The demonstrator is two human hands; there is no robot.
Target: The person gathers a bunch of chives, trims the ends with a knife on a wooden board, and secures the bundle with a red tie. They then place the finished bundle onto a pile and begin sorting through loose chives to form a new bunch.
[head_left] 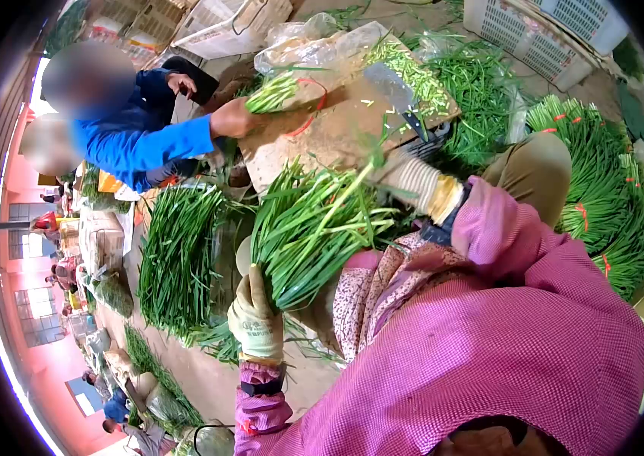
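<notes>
A loose bunch of garlic chives lies across my lap, long green leaves with paler stalks. My left hand, in a pale glove with printing, is closed around the leaf edge at the bunch's lower left. My right hand, in a striped knit glove, is at the stalk ends on the upper right; motion smears its fingers, with a blurred green stalk beside them. Just beyond is a wooden board bearing a cleaver with a dark handle, chopped stalk ends and a red band.
Opposite, a person in a blue sleeve holds a small bunch of chives over the board. Tied bundles stand at right, and a long pile of chives lies at left. White plastic crates stand behind; several people work farther off.
</notes>
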